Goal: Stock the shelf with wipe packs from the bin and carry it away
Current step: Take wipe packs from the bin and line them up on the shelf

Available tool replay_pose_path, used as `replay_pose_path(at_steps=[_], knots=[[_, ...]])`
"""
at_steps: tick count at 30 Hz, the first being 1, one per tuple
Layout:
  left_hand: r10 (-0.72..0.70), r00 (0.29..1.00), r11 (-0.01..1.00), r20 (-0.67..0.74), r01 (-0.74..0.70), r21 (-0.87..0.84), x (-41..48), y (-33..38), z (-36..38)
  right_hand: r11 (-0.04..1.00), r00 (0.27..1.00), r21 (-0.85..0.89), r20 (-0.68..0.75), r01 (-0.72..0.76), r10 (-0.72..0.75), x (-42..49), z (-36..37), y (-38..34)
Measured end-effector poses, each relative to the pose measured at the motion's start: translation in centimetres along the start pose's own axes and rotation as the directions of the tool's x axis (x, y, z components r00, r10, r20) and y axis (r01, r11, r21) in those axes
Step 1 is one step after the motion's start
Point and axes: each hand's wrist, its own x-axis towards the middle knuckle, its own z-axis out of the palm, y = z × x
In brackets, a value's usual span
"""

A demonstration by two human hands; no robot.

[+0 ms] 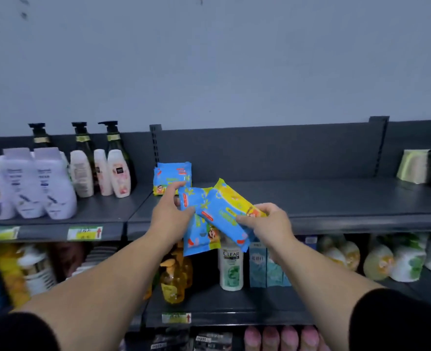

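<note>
**Before anything is set down, a slip is the main danger**

Because each pack is held only near one end, I judge that dropping one is the first risk. My left hand (170, 211) is half open. Its thumb presses the lower pack (196, 229) against the fingers, while the forefinger stretches toward the stack (172, 176) of the same packs. I cannot tell if the fingertip touches the stack.

My right hand (267, 221), to the right of the stack and nearer to me, pinches the upper pack (228, 211) at its yellow end between thumb and curled fingers. The upper pack lies across the lower one and touches it. Both hang in the air in front of the stack, over the front edge of the shelf (323, 198).

If one grip loosens, that pack would probably fall among the bottles on the level below the stack, near the white bottle (230, 269). The stretched forefinger could also push the stack, which seems to stand upright, and tip it over. Just left of the stack stand pale bottles (118, 173), and a wide sweep of the left arm may knock them.

The packs are flat, soft pouches. They are blue with a yellow band, a red strip and a small cartoon figure. The film looks glossy, so I expect it to be slippery and to bend under a pinch.

The bin is not in view.
</note>
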Motion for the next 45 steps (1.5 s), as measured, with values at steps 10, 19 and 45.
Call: replay_pose_path(at_steps=[10,19,45], knots=[[0.011,0.999,1.000,-0.048,-0.012,-0.025,6.8,3.1,3.4,0.964,0.904,-0.249,0.427,0.099,0.018,8.8,-0.8,-3.3],[-0.012,0.988,0.987,0.156,0.036,-0.155,12.7,3.7,5.8,0.947,0.838,0.238,0.542,-0.217,0.056,17.3,0.9,-3.5],[0.021,0.942,0.651,0.334,-0.266,0.711,25.1,-8.2,-6.0,0.992,0.997,-0.127,0.075,0.028,-0.018,20.6,17.1,-1.9]])
